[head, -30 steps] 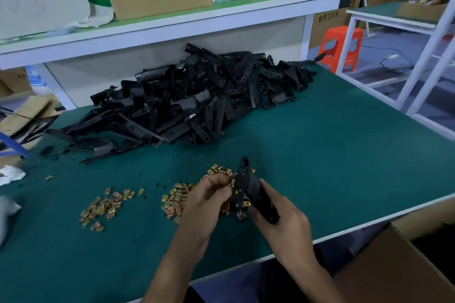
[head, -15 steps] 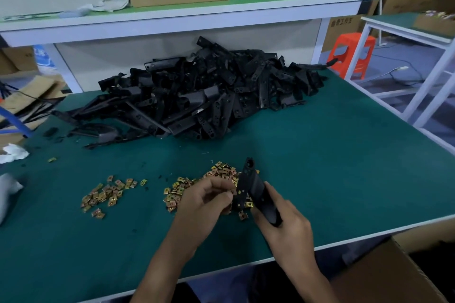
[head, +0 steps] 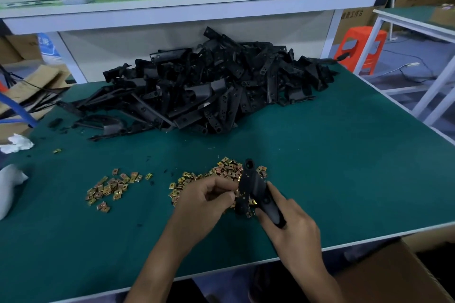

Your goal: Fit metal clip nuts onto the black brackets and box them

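My right hand (head: pixel 288 226) grips a black bracket (head: pixel 252 187) by its lower end and holds it tilted over the green table (head: pixel 344 167). My left hand (head: pixel 204 202) has its fingers curled against the bracket's left edge, pinching a small metal clip nut there; the nut itself is mostly hidden by the fingertips. Loose gold clip nuts lie in a heap (head: pixel 226 170) just behind my hands. A second scatter of nuts (head: pixel 110 188) lies to the left. A big pile of black brackets (head: pixel 209 88) fills the far half of the table.
An open cardboard box (head: pixel 394 275) stands below the table's front right corner. White rags (head: pixel 14 145) lie at the left edge. A raised shelf (head: pixel 197 7) with a carton and a water bottle runs behind the pile. An orange stool (head: pixel 359 49) stands at the far right.
The camera view has tipped down a little. Both hands stay at the same spot with the bracket, and my left fingers keep working at its left edge.
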